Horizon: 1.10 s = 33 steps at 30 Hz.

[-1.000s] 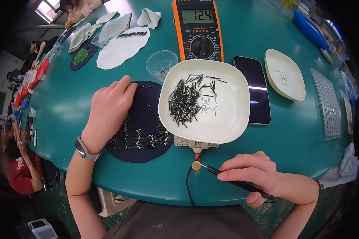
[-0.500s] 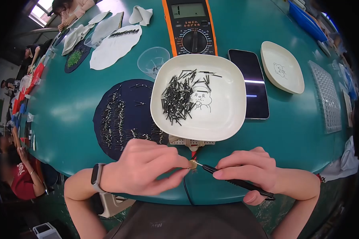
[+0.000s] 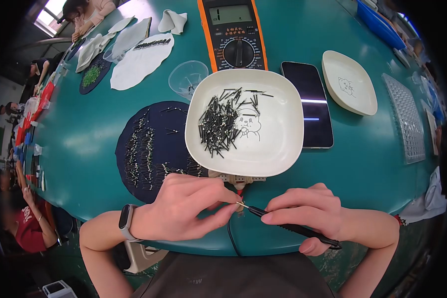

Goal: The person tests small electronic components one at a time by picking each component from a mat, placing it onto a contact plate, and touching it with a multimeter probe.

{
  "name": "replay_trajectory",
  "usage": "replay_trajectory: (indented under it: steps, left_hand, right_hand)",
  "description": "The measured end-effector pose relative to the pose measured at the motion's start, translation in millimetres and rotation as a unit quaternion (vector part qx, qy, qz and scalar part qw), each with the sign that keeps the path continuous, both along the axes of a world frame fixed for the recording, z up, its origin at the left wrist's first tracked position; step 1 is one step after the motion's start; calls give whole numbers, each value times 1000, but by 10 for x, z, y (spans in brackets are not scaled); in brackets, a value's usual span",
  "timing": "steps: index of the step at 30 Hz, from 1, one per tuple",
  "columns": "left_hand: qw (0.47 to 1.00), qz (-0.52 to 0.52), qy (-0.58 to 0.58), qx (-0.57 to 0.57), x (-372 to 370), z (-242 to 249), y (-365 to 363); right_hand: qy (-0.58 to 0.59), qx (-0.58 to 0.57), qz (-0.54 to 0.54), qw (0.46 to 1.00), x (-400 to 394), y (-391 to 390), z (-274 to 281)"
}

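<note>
My right hand [image 3: 308, 213] is closed around a black test probe [image 3: 303, 229], whose metal tip [image 3: 242, 204] points left. The tip reaches the fingertips of my left hand [image 3: 191, 203]. That hand is pinched, but what sits between its thumb and finger is too small to make out. Just below the probe tip is a small brass-coloured piece [image 3: 241, 208], partly covered. Beyond my hands stands a cream bowl [image 3: 278, 149], with many small black leaded components [image 3: 218, 124] heaped on its left side.
A dark blue round cloth [image 3: 159, 134] carries rows of small leaded parts. Behind the bowl are an orange-edged multimeter [image 3: 239, 52] and a clear cup [image 3: 187, 79]. A phone [image 3: 310, 94] and a second cream dish [image 3: 350, 82] lie right. Other people sit along the left.
My left fingertips have shifted slightly and now meet the probe tip, covering more of the brass-coloured piece. The probe has moved a little to the left. The view has shifted slightly.
</note>
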<state>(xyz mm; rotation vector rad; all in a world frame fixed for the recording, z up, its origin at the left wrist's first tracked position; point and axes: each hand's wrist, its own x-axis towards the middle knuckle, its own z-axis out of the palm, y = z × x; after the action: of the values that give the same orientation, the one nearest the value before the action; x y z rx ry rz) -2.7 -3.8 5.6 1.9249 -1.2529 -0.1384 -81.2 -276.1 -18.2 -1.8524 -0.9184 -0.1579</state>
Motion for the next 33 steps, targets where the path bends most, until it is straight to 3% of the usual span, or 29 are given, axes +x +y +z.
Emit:
replay_trajectory:
  steps: [10, 14, 16, 18, 21, 25, 28, 31, 33]
  left_hand:
    - [1000, 0, -22, -10, 4, 13, 2]
    - [993, 55, -53, -93, 131, 166, 103]
    - [979, 162, -110, -63, 357, 213, 240]
    - [948, 254, -185, 58, 600, 252, 311]
    - [848, 239, -418, 220, 871, 118, 465]
    - [800, 200, -468, 317, 921, -24, 499]
    - [827, 219, -456, 244, 931, 68, 480]
    - [922, 232, -290, 108, 622, 270, 324]
    - [981, 174, -78, -17, 286, 243, 222]
  right_hand:
    - [-5, 37, -8, 999, 3, 24, -23]
    - [-8, 29, -6, 1000, 1, 5, -7]
    - [-7, 30, -4, 1000, 3, 1, -14]
    - [-3, 31, -1, 1000, 3, 3, 3]
    - [-2, 37, -3, 999, 9, 19, 4]
    - [-2, 39, -1, 999, 19, 22, 19]
    - [0, 33, -5, 999, 8, 13, 6]
    - [-9, 25, -6, 1000, 8, 2, -10]
    - [-6, 27, -10, 1000, 3, 6, -12]
